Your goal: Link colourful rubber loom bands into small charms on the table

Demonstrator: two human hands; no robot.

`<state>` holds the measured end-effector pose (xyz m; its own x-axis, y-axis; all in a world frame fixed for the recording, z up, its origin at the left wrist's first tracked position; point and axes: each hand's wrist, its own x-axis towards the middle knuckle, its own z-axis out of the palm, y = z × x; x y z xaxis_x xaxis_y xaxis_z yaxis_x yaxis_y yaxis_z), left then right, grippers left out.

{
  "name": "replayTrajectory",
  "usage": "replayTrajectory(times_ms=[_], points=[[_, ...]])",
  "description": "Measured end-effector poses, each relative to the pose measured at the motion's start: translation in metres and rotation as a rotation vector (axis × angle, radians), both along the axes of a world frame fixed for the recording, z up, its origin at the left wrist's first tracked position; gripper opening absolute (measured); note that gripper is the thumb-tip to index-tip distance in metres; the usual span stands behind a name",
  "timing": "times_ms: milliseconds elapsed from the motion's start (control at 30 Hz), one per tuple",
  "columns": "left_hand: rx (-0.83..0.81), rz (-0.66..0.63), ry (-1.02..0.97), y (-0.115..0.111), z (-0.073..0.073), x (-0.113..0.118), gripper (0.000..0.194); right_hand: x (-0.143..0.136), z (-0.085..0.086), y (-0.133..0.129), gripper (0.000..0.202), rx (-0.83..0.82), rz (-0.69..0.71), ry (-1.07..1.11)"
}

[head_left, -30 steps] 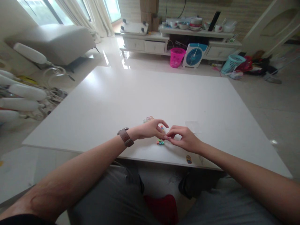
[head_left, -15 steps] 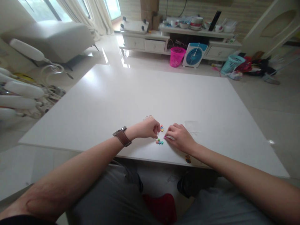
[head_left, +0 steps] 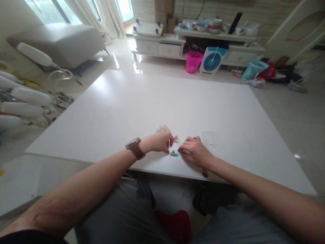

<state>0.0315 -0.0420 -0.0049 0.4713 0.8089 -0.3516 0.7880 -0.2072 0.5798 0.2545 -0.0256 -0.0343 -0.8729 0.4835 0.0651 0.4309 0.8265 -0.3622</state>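
Note:
My left hand (head_left: 160, 140) hovers over the white table (head_left: 162, 101), thumb and curled fingers apart with nothing seen between them. Beside its fingertips lies a small heap of colourful star-like pieces (head_left: 176, 139). A second little cluster of green, blue and orange pieces (head_left: 174, 154) sits just right of the thumb. Behind the left hand are several thin pastel rings (head_left: 164, 128), partly covered by it. My right hand (head_left: 196, 151) rests on the table right of both clusters, thumb and index pinched on a tiny pink piece (head_left: 179, 149), mostly hidden by the fingertips.
A clear plastic bag (head_left: 209, 138) lies beyond my right hand. Near the front edge, a small yellow-and-black item (head_left: 204, 173) is beside my right wrist. Across the floor stand a pink basket (head_left: 193, 62), a box fan (head_left: 212, 60) and a low cabinet (head_left: 170, 49).
My left hand has shifted slightly toward me, uncovering more of the pastel rings. The right hand keeps its pinch nearly in place, and the pink piece shows less. The whole view has shifted a little.

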Motion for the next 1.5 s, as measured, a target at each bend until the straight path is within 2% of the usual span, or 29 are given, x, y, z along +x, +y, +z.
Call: replayTrajectory(times_ms=[200, 767, 933, 1100, 1233, 1333, 1500], points=[[-0.011, -0.021, 0.004, -0.001, 0.000, 0.001, 0.021, -0.002, 0.004, -0.004, 0.013, -0.038, 0.024, 0.005], [-0.003, -0.019, -0.022, 0.000, -0.004, 0.002, 0.020, -0.002, 0.001, -0.005, 0.023, -0.141, 0.053, 0.042], [0.001, -0.022, -0.026, -0.001, -0.004, 0.003, 0.020, -0.001, 0.003, -0.003, 0.022, -0.114, 0.063, 0.040], [-0.001, -0.015, -0.047, -0.001, -0.004, 0.002, 0.022, 0.005, 0.021, 0.014, 0.017, -0.009, -0.002, 0.039], [-0.013, -0.012, -0.049, -0.001, -0.004, 0.001, 0.027, 0.023, 0.037, 0.042, 0.011, 0.056, -0.135, 0.006], [-0.018, -0.025, -0.048, -0.001, -0.004, 0.001, 0.028, 0.039, 0.040, 0.060, 0.011, 0.064, -0.198, -0.064], [0.021, -0.069, -0.090, 0.000, -0.002, 0.003, 0.020, 0.049, 0.037, 0.066, 0.016, -0.013, -0.099, -0.256]])
